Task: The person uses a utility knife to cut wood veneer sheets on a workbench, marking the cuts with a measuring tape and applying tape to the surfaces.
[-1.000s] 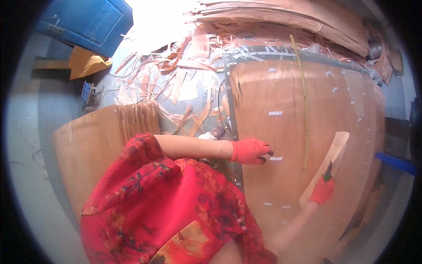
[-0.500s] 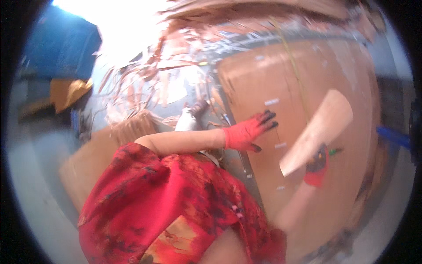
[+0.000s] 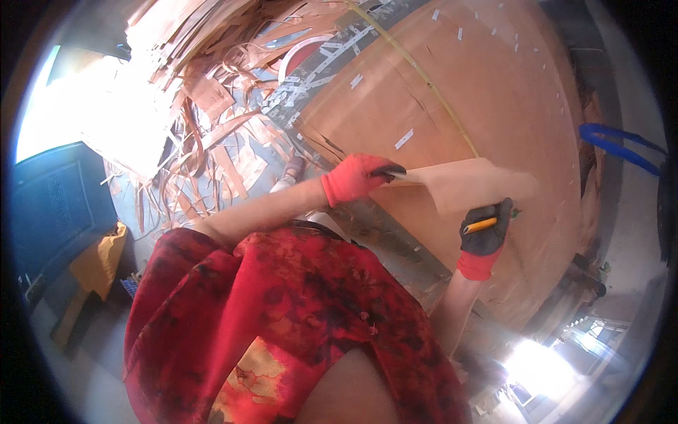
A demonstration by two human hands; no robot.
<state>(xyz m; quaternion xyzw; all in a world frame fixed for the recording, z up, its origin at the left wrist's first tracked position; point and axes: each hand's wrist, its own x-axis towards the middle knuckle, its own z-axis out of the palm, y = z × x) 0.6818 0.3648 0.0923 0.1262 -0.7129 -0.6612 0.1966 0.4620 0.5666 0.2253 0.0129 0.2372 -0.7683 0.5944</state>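
My left hand (image 3: 359, 178), in a red glove with dark fingertips, pinches the left end of a pale, thin wood veneer piece (image 3: 462, 185). The piece is held above a large reddish-brown wood sheet (image 3: 381, 106), its right end smeared by motion. My right hand (image 3: 486, 230), gloved in red with a dark palm, is closed round a slim yellow-orange tool (image 3: 481, 225). A small green tip pokes out beyond its fingers; the tool's kind is not clear. The fingertips of that hand meet the veneer's lower right edge, and whether they grip it is hidden.
A yellow strip like a tape measure (image 3: 417, 67) crosses the sheet, which bears several white tape bits (image 3: 405, 138). Veneer scraps (image 3: 226, 166) litter the floor at left, near a blue box (image 3: 63, 205). A blue loop (image 3: 614, 145) sits at right.
My left hand, earlier spread over the sheet, has taken hold of the veneer's left end. The veneer has swung from slanting to nearly level. The view has turned.
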